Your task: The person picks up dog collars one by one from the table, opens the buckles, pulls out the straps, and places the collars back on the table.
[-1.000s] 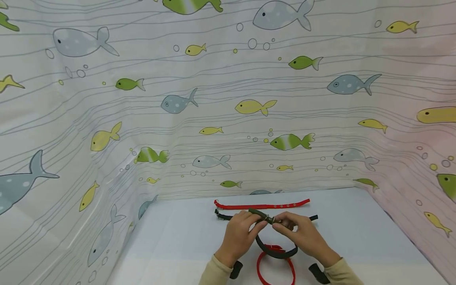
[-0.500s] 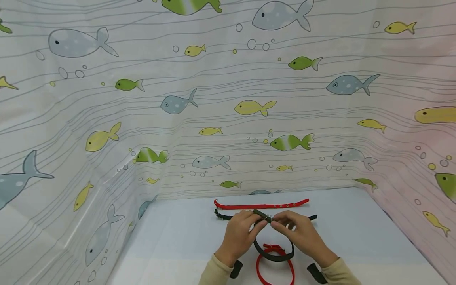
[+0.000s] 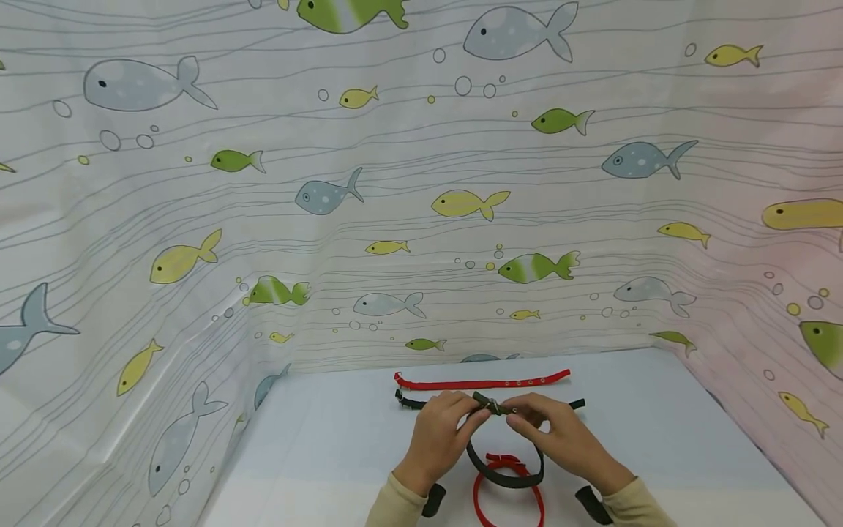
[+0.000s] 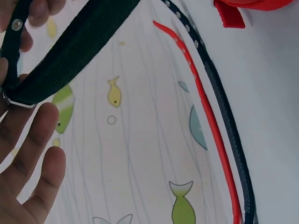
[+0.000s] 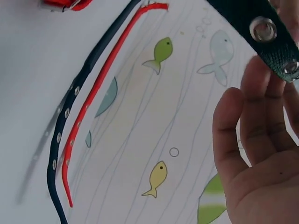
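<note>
Between both hands, above the table, a dark green collar (image 3: 506, 480) with metal eyelets hangs in a loop. My left hand (image 3: 440, 439) pinches it by the metal buckle (image 4: 19, 103), seen in the left wrist view. My right hand (image 3: 568, 440) pinches the strap's eyelet end (image 5: 264, 30), which fills the upper right of the right wrist view. The strap end is at the buckle, but whether it is fully through cannot be told. Below the loop lies a red collar (image 3: 541, 503), closed in a ring, partly covered by the green one in the head view.
Behind the hands a red collar (image 3: 454, 385) lies stretched out on the white table (image 3: 316, 439). A black collar (image 3: 413, 402) lies parallel, its middle hidden by the hands. Fish-patterned sheeting (image 3: 395, 219) walls the back and sides. Dark pieces (image 3: 593, 505) sit by both wrists.
The green collar's loop has shifted slightly left and down. The right fingers have shifted slightly along the strap end near the buckle. Both hands stay in nearly the same place.
</note>
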The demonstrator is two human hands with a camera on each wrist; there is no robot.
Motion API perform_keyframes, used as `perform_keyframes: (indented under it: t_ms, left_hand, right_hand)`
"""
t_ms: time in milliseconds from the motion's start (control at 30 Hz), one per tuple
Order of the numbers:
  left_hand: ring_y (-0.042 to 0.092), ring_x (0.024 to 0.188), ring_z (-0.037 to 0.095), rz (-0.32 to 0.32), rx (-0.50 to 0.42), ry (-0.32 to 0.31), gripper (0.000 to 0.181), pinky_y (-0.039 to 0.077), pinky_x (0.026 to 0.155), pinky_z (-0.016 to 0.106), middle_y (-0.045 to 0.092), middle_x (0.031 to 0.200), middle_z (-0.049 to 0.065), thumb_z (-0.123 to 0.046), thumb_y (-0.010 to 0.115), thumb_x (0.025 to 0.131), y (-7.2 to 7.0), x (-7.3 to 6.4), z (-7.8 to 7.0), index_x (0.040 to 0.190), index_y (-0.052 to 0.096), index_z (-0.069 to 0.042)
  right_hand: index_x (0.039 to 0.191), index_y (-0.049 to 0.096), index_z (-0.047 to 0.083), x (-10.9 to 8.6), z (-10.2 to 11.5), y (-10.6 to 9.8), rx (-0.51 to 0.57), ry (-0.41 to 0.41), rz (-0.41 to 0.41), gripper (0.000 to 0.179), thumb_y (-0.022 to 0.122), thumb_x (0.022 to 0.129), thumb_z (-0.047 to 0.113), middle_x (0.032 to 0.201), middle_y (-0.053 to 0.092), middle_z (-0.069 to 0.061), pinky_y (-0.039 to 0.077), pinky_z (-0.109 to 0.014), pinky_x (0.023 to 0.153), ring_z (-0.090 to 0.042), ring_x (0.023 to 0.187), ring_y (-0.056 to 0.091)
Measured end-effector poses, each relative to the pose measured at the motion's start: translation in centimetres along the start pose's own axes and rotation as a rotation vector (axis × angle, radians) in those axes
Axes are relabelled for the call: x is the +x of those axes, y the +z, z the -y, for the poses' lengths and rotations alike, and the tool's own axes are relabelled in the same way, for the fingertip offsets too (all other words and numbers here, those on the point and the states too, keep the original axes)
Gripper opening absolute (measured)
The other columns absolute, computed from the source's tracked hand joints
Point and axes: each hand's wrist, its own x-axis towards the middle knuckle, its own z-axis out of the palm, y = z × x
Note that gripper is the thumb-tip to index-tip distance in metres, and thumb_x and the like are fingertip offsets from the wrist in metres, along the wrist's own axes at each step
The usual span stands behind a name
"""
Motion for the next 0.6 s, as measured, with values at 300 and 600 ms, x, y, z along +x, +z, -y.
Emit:
perform_keyframes:
  t_ms: [300,600]
  left_hand:
    - [0.062,0.086,0.005,0.023,-0.014,0.029,0.018,0.051,0.075,0.022,0.070,0.091,-0.012,-0.037,0.067,0.099,0.24,-0.19,-0.27,0.098,0.075,-0.020]
    - [0.065,0.096,0.005,0.017,-0.030,-0.005,0.023,0.054,0.083,0.026,0.073,0.101,-0.012,-0.033,0.069,0.098,-0.68,-0.31,0.17,0.115,0.076,-0.020]
  right_hand:
    - [0.108,0.069,0.031,0.22,0.17,0.57,-0.018,0.027,-0.050,0.019,0.073,0.093,0.041,0.087,0.067,0.016,0.053,-0.028,0.067,-0.007,0.077,0.062]
    - [0.113,0.070,0.029,0.16,0.18,0.16,0.032,0.085,0.014,0.020,0.070,0.096,0.040,0.091,0.069,0.012,0.055,-0.029,0.070,-0.010,0.080,0.064]
